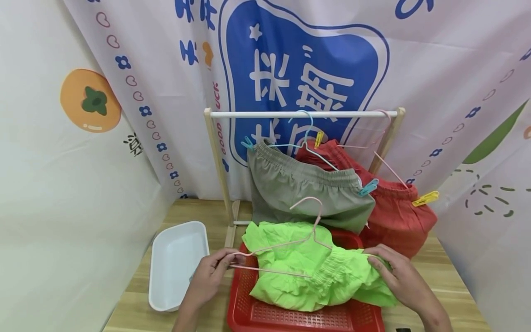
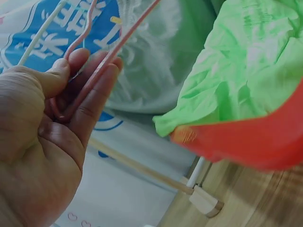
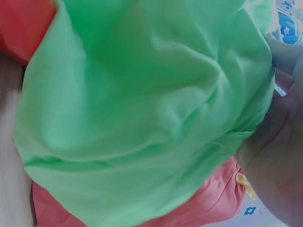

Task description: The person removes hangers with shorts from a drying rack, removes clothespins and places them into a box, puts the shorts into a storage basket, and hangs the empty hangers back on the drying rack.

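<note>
My left hand (image 1: 210, 275) grips one end of a pink wire hanger (image 1: 282, 246), its fingers curled round the bend. The hanger's other end runs into the gathered waistband of bright green shorts (image 1: 290, 290). At the waistband's right side, my right hand (image 1: 396, 272) pinches the green cloth between thumb and fingers. In the right wrist view the cloth (image 3: 142, 118) covers most of the picture and hides the fingertips. The shorts lie bunched over a red plastic basket (image 1: 244, 299). The hanger's hook points up and toward the rack.
Behind the basket stands a rack with a white rail (image 1: 257, 115) and wooden posts. Grey-green shorts (image 1: 290, 184) hang there with blue clips, and red shorts (image 1: 398, 221) with yellow clips. A white tray (image 1: 155, 272) sits at left on the wooden table (image 1: 137, 295).
</note>
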`<act>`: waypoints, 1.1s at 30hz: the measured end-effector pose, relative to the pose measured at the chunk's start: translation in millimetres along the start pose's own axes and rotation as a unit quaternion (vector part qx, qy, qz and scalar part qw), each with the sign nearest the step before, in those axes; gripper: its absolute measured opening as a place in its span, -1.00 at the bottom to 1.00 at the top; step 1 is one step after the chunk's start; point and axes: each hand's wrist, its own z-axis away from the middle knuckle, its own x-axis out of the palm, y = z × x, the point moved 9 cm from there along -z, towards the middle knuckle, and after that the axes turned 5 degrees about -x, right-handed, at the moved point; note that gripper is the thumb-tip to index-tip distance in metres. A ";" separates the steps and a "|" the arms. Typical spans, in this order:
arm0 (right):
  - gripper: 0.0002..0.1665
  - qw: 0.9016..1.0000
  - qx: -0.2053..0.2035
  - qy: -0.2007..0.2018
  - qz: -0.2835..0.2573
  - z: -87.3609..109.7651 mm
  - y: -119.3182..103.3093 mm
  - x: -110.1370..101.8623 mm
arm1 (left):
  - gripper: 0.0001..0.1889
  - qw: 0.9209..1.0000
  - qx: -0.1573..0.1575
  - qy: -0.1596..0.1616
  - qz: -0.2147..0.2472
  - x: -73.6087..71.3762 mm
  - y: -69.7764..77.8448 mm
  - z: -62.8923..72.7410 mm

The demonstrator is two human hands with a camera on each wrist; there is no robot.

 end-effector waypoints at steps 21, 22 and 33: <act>-0.67 0.999 0.053 0.006 0.012 15.4 22.2 -8.8 | -0.71 0.993 0.048 0.046 0.095 -43.3 -1.2 8.0; -0.67 0.998 0.055 0.006 0.011 16.3 23.8 -9.1 | -0.71 0.993 0.050 0.048 0.099 -44.6 -1.2 8.4; -0.73 0.994 0.113 0.003 0.008 26.8 49.8 -16.3 | -0.74 0.989 0.030 0.076 0.124 -54.1 -10.4 13.5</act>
